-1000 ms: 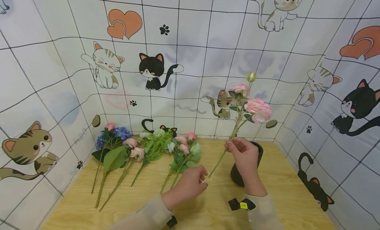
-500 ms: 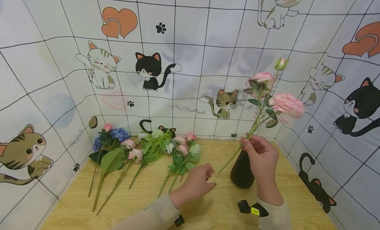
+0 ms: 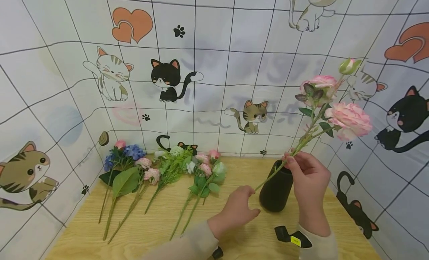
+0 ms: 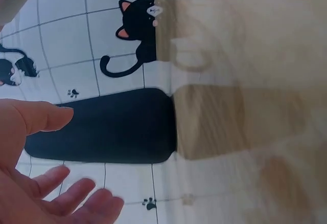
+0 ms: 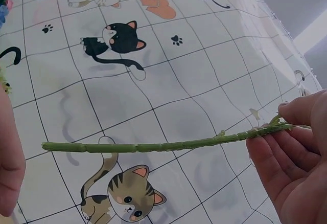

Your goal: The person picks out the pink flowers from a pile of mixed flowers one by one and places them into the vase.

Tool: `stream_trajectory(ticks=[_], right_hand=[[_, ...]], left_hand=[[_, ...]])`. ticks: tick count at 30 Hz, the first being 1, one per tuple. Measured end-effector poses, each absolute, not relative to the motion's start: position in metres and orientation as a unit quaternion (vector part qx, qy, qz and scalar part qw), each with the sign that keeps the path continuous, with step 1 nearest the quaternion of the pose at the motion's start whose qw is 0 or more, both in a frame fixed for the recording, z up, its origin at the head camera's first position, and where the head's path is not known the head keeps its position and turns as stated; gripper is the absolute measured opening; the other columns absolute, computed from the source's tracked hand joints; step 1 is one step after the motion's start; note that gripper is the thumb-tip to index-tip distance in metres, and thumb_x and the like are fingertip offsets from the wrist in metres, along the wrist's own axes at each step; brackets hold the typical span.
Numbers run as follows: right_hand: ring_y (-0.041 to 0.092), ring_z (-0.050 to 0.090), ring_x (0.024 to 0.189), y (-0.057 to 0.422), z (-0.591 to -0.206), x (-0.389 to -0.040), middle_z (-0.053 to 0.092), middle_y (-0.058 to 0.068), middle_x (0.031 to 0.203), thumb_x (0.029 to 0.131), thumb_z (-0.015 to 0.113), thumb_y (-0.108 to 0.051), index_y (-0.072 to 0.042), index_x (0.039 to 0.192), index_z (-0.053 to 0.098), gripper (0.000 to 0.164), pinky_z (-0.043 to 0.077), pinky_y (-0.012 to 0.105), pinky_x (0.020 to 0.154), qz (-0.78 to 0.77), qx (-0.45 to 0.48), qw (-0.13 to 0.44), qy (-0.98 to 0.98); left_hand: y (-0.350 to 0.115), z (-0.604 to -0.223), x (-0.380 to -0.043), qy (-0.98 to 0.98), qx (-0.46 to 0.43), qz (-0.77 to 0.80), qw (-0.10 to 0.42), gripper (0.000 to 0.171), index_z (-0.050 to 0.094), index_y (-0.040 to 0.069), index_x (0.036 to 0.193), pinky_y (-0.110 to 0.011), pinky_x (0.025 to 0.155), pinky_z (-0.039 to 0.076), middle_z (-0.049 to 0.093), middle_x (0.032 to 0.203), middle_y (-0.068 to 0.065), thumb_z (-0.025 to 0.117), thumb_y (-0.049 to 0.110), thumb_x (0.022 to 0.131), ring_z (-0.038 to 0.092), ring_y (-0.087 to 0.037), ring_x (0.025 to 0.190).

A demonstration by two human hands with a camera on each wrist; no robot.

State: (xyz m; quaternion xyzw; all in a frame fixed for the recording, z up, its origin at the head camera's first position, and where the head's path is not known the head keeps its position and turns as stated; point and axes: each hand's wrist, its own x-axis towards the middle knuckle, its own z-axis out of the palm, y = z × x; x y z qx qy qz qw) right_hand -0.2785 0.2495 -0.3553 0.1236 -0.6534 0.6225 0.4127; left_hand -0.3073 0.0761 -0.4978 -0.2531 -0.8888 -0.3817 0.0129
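My right hand (image 3: pixel 312 181) pinches the green stem of an artificial pink flower (image 3: pixel 350 120) between thumb and fingers. This spray bears two pink blooms and a bud and leans up to the right. Its bare stem (image 5: pixel 148 148) stretches well past the fingers in the right wrist view. A dark tapered vase (image 3: pixel 275 193) stands upright on the table behind the stem. My left hand (image 3: pixel 234 208) is beside the vase, near the stem's lower end, with thumb and fingers spread apart. Nothing lies between those fingers in the left wrist view, where the vase (image 4: pixel 117 127) is just beyond them.
More artificial flowers lie on the wooden table (image 3: pixel 134 249) at left: blue blossoms (image 3: pixel 134 152), pink blooms (image 3: pixel 152 175), green foliage (image 3: pixel 174 165) and a pale rose (image 3: pixel 219 168). Cat-patterned cloth (image 3: pixel 214 85) walls the table at the back and sides.
The right hand has carried the pink flower to the right and nearer, its stem now crossing in front of the vase. The left hand has moved right toward the stem's lower end.
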Motion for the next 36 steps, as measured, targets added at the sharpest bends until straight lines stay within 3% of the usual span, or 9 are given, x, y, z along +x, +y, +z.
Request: stream_trajectory(ticks=[9,15,21,36], right_hand=[[0.005,0.079,0.083,0.252,-0.354,-0.274,0.083,-0.005,0.094,0.093,0.072,0.013,0.020,0.106,0.071,0.015,0.060,0.015,0.075,0.630,0.129,0.422,-0.639],[0.008,0.079,0.083,0.260,-0.352,-0.269,0.083,-0.002,0.094,0.094,0.073,0.011,0.019,0.109,0.071,0.017,0.062,0.018,0.078,0.627,0.114,0.438,-0.634],[0.009,0.079,0.082,0.265,-0.347,-0.266,0.082,0.001,0.093,0.095,0.073,0.008,0.018,0.110,0.073,0.018,0.062,0.020,0.078,0.643,0.134,0.458,-0.600],[0.011,0.079,0.086,0.274,-0.349,-0.271,0.082,0.005,0.095,0.094,0.076,0.006,0.018,0.110,0.072,0.020,0.062,0.019,0.078,0.647,0.106,0.495,-0.571]], left_hand=[[0.102,-0.500,-0.305,-0.897,-0.222,-0.383,0.020,0.091,0.045,0.006,0.156,-0.038,0.108,0.053,0.059,0.140,-0.010,0.090,0.042,0.085,0.059,-0.026,0.131],[0.120,-0.504,-0.310,-0.895,-0.194,-0.402,0.009,0.107,0.037,0.006,0.162,-0.043,0.116,0.050,0.051,0.156,-0.013,0.093,0.046,0.081,0.053,-0.032,0.142],[0.131,-0.511,-0.319,-0.884,-0.170,-0.436,-0.001,0.114,0.034,0.009,0.165,-0.047,0.121,0.045,0.045,0.165,-0.013,0.096,0.045,0.077,0.046,-0.033,0.150],[0.153,-0.528,-0.336,-0.850,-0.183,-0.495,-0.004,0.121,0.029,0.011,0.167,-0.044,0.116,0.048,0.050,0.161,-0.008,0.099,0.039,0.073,0.054,-0.027,0.142]])
